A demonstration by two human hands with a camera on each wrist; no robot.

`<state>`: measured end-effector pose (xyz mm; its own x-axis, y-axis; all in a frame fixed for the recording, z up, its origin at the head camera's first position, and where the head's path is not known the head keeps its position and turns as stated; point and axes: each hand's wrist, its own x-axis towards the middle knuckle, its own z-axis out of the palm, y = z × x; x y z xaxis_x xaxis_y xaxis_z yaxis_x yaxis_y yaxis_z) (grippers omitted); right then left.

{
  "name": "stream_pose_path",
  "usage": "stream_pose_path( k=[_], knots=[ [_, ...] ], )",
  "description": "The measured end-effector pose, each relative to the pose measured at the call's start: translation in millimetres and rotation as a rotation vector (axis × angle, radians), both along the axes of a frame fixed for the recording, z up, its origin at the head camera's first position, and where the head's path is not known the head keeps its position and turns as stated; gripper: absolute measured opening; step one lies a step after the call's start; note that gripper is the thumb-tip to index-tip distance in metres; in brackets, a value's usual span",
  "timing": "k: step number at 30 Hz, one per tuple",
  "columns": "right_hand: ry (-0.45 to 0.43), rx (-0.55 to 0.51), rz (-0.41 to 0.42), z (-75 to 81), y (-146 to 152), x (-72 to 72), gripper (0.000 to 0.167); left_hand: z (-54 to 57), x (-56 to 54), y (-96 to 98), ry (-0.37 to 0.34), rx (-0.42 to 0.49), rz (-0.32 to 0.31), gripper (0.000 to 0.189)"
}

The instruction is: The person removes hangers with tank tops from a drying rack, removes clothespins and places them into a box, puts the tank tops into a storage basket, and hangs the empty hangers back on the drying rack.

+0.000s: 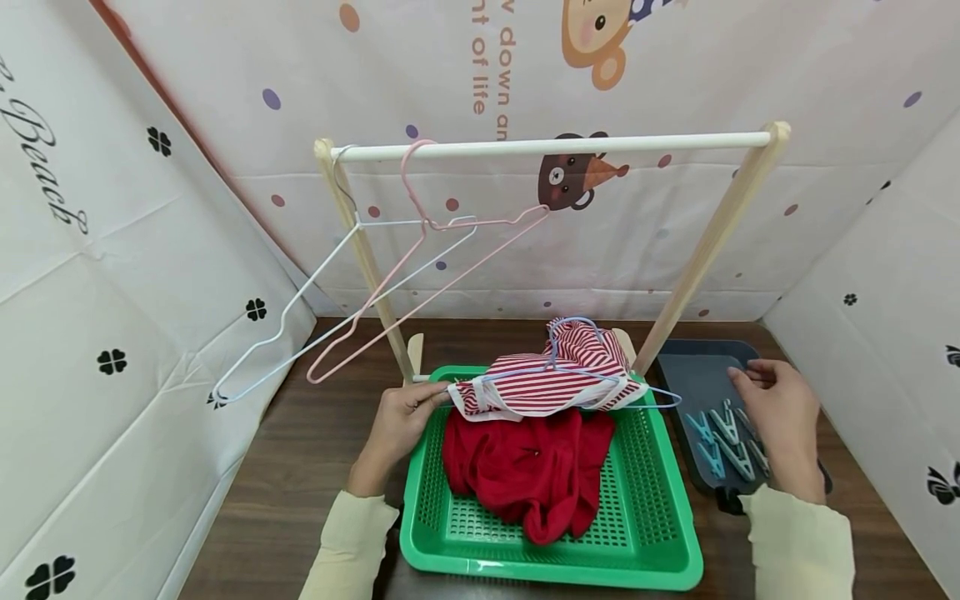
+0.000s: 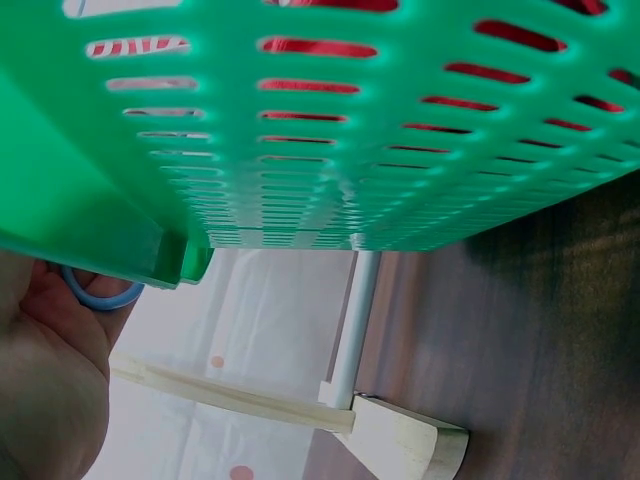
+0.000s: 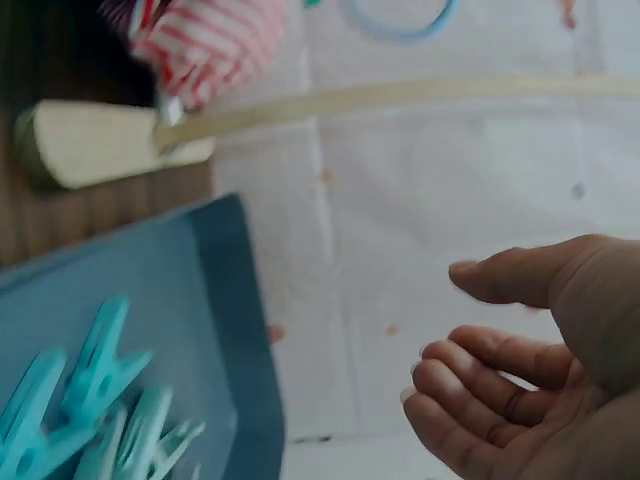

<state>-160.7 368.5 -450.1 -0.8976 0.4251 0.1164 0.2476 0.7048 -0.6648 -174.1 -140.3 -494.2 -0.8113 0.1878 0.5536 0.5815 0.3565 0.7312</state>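
Note:
My left hand (image 1: 397, 427) grips the left end of a light-blue hanger (image 1: 663, 398) beside the green basket's rim. In the left wrist view a bit of blue hanger (image 2: 105, 296) shows between the fingers. A red-and-white striped garment (image 1: 525, 385) with white trim lies along the hanger, over the basket's far side. Below it, a crumpled red garment (image 1: 517, 467) sits in the green basket (image 1: 551, 568). My right hand (image 1: 783, 417) hovers above the dark tray (image 1: 697, 375) of clothespins (image 3: 100, 370), fingers loosely curved, holding nothing.
A rack with a white rail (image 1: 600, 144) and wooden posts (image 1: 712, 246) stands behind the basket. On its left hang a white hanger (image 1: 288, 304) and a pink hanger (image 1: 480, 223). Printed sheets (image 1: 247, 75) enclose the brown table (image 1: 277, 500).

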Motion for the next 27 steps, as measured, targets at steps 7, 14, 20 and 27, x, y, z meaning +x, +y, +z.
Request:
stream_pose_path(
  k=[7,14,20,27],
  knots=[
    [0.095,-0.041,0.039,21.5,-21.8,5.6,0.055,0.6,1.0,-0.3,-0.005,0.000,-0.010,0.019],
    [0.178,-0.088,0.047,40.0,-44.7,12.4,0.050,1.0,1.4,-0.3,-0.018,0.001,-0.010,0.019],
    [0.260,-0.096,0.140,41.3,-68.6,14.8,0.043,1.5,1.4,0.5,-0.018,0.001,-0.005,0.019],
    [0.251,-0.102,0.188,38.6,-92.4,16.2,0.043,0.8,1.4,0.4,-0.012,0.001,-0.008,0.019]
  ],
)
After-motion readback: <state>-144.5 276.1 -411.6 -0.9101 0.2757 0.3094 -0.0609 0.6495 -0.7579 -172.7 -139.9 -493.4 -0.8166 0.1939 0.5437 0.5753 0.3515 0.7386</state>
